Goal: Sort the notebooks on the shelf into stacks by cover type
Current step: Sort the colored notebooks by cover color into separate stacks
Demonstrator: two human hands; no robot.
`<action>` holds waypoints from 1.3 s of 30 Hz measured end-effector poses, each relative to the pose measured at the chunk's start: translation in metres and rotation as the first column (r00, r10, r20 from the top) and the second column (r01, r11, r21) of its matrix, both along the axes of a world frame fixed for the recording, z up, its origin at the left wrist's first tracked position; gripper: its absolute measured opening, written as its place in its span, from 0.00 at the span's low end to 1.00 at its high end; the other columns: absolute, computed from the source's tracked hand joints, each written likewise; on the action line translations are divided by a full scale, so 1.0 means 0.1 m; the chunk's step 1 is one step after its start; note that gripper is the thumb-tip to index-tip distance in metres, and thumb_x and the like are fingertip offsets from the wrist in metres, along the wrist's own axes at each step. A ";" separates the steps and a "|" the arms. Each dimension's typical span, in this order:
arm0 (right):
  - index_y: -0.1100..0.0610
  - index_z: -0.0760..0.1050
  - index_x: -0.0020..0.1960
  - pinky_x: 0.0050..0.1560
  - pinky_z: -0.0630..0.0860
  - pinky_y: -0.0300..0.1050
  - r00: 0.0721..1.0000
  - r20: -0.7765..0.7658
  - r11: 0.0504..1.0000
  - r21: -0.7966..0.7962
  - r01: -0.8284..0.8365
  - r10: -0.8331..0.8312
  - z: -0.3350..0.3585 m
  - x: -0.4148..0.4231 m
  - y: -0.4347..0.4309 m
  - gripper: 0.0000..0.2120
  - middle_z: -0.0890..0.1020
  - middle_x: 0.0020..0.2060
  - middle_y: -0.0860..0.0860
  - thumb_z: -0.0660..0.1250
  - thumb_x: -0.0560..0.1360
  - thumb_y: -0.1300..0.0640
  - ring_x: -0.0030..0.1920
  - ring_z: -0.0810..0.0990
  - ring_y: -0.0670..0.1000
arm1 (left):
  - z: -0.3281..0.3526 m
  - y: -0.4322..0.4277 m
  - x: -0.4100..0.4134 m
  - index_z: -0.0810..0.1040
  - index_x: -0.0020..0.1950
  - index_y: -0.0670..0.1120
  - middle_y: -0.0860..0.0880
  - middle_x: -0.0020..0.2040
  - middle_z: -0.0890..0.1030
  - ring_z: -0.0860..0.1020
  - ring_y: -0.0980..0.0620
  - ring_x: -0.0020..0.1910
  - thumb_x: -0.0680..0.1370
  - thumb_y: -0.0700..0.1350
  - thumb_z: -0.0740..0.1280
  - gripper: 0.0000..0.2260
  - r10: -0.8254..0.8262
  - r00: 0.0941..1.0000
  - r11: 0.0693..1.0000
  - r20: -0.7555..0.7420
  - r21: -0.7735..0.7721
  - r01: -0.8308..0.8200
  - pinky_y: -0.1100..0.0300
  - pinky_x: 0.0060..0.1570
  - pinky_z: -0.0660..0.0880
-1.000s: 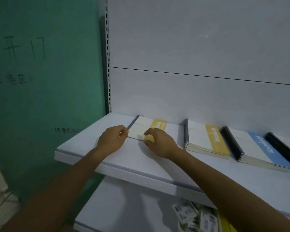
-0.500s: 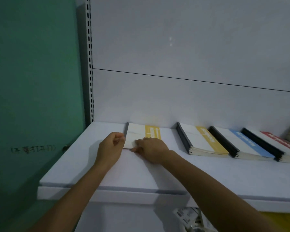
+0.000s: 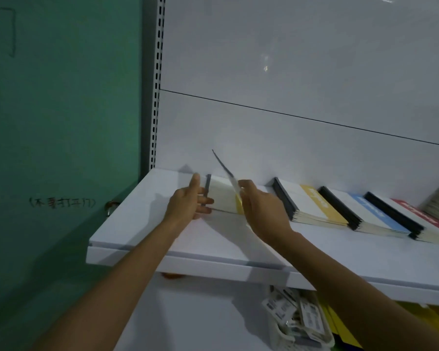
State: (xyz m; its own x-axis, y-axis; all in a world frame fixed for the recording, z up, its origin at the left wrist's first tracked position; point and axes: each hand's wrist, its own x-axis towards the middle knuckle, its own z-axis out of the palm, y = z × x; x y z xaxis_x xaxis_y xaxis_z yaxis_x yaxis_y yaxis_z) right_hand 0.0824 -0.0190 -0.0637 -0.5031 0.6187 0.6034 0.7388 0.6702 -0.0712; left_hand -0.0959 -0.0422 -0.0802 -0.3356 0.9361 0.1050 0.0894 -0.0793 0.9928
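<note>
Grip: R hand (image 3: 261, 211) pinching notebook (image 3: 226, 171) by near edge, tilted up, long axis toward wall. L hand (image 3: 185, 203) flat-fingered at spine of book (image 3: 221, 196) lying under it on shelf (image 3: 162, 239). Yellow stack (image 3: 312, 201) just right, nearer R hand.

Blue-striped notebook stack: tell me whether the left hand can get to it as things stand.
Probably not without crossing the right arm. The left hand rests at the spine of the leftmost notebook; the right hand, holding a lifted notebook, and the yellow-striped stack lie between it and the blue-striped stack.
</note>
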 end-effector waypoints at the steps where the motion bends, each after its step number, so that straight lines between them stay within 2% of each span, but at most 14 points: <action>1: 0.55 0.70 0.64 0.36 0.77 0.47 0.995 0.083 0.996 0.065 -0.066 0.061 -0.04 -0.01 -0.08 0.14 0.83 0.47 0.56 0.61 0.79 0.58 0.41 0.82 0.57 | 0.03 -0.02 0.00 0.80 0.52 0.46 0.46 0.45 0.85 0.84 0.46 0.41 0.79 0.65 0.48 0.29 -0.049 0.999 0.998 0.014 -0.034 0.049 0.57 0.41 0.75; 3: 0.54 0.75 0.60 0.32 0.76 0.44 0.958 0.255 0.965 0.187 -0.184 0.133 -0.14 -0.03 -0.17 0.16 0.84 0.47 0.53 0.69 0.73 0.61 0.40 0.83 0.55 | 0.03 -0.04 -0.04 0.81 0.53 0.45 0.47 0.45 0.85 0.83 0.45 0.44 0.79 0.64 0.52 0.27 -0.086 0.996 0.994 0.024 -0.073 0.087 0.54 0.47 0.77; 5: 0.53 0.78 0.56 0.33 0.74 0.43 0.928 0.317 0.945 0.191 -0.265 0.196 -0.20 -0.06 -0.17 0.11 0.84 0.47 0.51 0.67 0.73 0.57 0.41 0.82 0.54 | 0.01 -0.04 -0.07 0.79 0.59 0.43 0.49 0.50 0.82 0.80 0.46 0.48 0.81 0.52 0.59 0.16 -0.062 0.998 0.996 -0.028 -0.069 0.059 0.53 0.50 0.75; 8: 0.53 0.76 0.59 0.43 0.76 0.48 0.976 0.011 0.976 -0.043 -0.215 0.215 -0.17 -0.10 -0.06 0.19 0.82 0.51 0.51 0.54 0.79 0.44 0.47 0.80 0.53 | -0.03 -0.01 -0.10 0.75 0.58 0.46 0.46 0.54 0.78 0.76 0.50 0.47 0.82 0.42 0.57 0.09 0.054 0.998 0.999 -0.014 0.009 -0.054 0.59 0.42 0.73; 11: 0.54 0.74 0.61 0.52 0.76 0.51 0.949 -0.316 0.971 -0.231 -0.068 -0.008 -0.17 -0.15 0.23 0.17 0.81 0.54 0.51 0.58 0.79 0.45 0.53 0.79 0.53 | -0.05 0.02 -0.15 0.71 0.55 0.47 0.47 0.51 0.77 0.76 0.48 0.47 0.82 0.44 0.55 0.06 0.214 0.970 0.973 0.116 0.060 -0.222 0.60 0.36 0.71; 16: 0.53 0.64 0.73 0.65 0.65 0.47 0.978 -0.183 0.762 -0.646 -0.045 -0.097 -0.16 -0.26 0.53 0.36 0.69 0.71 0.51 0.65 0.71 0.35 0.69 0.68 0.53 | -0.09 0.07 -0.27 0.69 0.54 0.45 0.47 0.50 0.76 0.74 0.49 0.46 0.83 0.45 0.54 0.07 0.374 0.866 0.908 0.333 0.056 -0.414 0.56 0.47 0.70; 18: 0.52 0.62 0.74 0.67 0.63 0.48 0.991 -0.117 0.721 -0.693 -0.032 -0.069 -0.20 -0.26 0.59 0.41 0.66 0.72 0.51 0.65 0.68 0.31 0.71 0.66 0.53 | -0.11 0.08 -0.27 0.70 0.53 0.45 0.49 0.48 0.76 0.74 0.51 0.44 0.83 0.45 0.54 0.07 0.364 0.864 0.910 0.349 0.062 -0.409 0.56 0.48 0.69; 23: 0.47 0.69 0.68 0.61 0.69 0.49 0.979 0.175 0.843 -0.507 0.180 -0.103 -0.23 -0.24 0.69 0.34 0.74 0.66 0.50 0.60 0.69 0.28 0.64 0.73 0.55 | -0.11 0.08 -0.29 0.70 0.50 0.49 0.51 0.45 0.76 0.75 0.48 0.48 0.83 0.46 0.54 0.07 0.357 0.823 0.909 0.442 0.037 -0.415 0.51 0.53 0.73; 27: 0.53 0.67 0.65 0.49 0.73 0.52 0.914 0.398 0.972 -0.176 0.159 -0.078 -0.22 -0.26 0.63 0.20 0.80 0.54 0.58 0.50 0.81 0.42 0.51 0.78 0.62 | -0.10 0.06 -0.29 0.68 0.57 0.48 0.47 0.53 0.76 0.74 0.47 0.52 0.83 0.45 0.54 0.06 0.355 0.808 0.909 0.470 0.029 -0.416 0.49 0.57 0.73; 29: 0.57 0.66 0.58 0.41 0.71 0.51 0.946 0.308 0.977 -0.147 0.153 -0.101 -0.21 -0.24 0.63 0.12 0.80 0.46 0.61 0.50 0.82 0.51 0.41 0.76 0.62 | -0.10 0.05 -0.30 0.69 0.58 0.48 0.47 0.53 0.76 0.75 0.47 0.51 0.83 0.44 0.55 0.07 0.333 0.800 0.912 0.499 0.044 -0.407 0.49 0.56 0.73; 31: 0.58 0.63 0.49 0.35 0.64 0.49 0.989 0.039 0.969 -0.197 0.149 -0.144 -0.21 -0.19 0.64 0.07 0.77 0.38 0.60 0.50 0.82 0.56 0.35 0.71 0.59 | -0.09 0.04 -0.30 0.69 0.59 0.48 0.48 0.53 0.76 0.75 0.48 0.51 0.82 0.43 0.55 0.07 0.323 0.798 0.914 0.509 0.050 -0.402 0.51 0.55 0.73; 35: 0.60 0.65 0.46 0.32 0.67 0.51 0.831 -0.504 0.966 -0.220 0.138 -0.234 -0.08 -0.08 0.48 0.08 0.73 0.32 0.57 0.52 0.82 0.59 0.33 0.72 0.58 | -0.10 0.03 -0.23 0.70 0.62 0.46 0.48 0.55 0.76 0.74 0.49 0.51 0.83 0.43 0.54 0.10 0.308 0.905 0.930 0.294 0.107 -0.351 0.57 0.49 0.71; 37: 0.61 0.68 0.49 0.30 0.69 0.50 0.803 -0.565 0.982 -0.128 0.142 -0.189 0.02 -0.05 0.31 0.07 0.73 0.31 0.55 0.54 0.82 0.59 0.31 0.73 0.55 | -0.10 0.00 -0.15 0.70 0.62 0.44 0.48 0.54 0.76 0.74 0.50 0.50 0.83 0.43 0.54 0.10 0.251 0.960 0.957 0.127 0.117 -0.265 0.60 0.43 0.70; 39: 0.61 0.71 0.49 0.25 0.65 0.44 0.917 -0.393 0.982 0.133 0.130 -0.068 0.05 -0.04 0.16 0.05 0.74 0.29 0.54 0.58 0.80 0.62 0.26 0.71 0.53 | -0.09 -0.02 -0.10 0.71 0.60 0.44 0.48 0.53 0.77 0.76 0.50 0.50 0.83 0.44 0.54 0.10 0.179 0.984 0.979 0.008 0.102 -0.179 0.63 0.40 0.72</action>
State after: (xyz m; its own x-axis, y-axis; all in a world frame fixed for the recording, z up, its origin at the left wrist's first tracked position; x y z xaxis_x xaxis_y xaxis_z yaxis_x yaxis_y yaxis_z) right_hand 0.0779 -0.0027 -0.0585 -0.1531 0.5375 0.8292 0.7378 0.6204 -0.2660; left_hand -0.1063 -0.0443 -0.0892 -0.4968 0.8452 0.1970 0.1123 -0.1625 0.9803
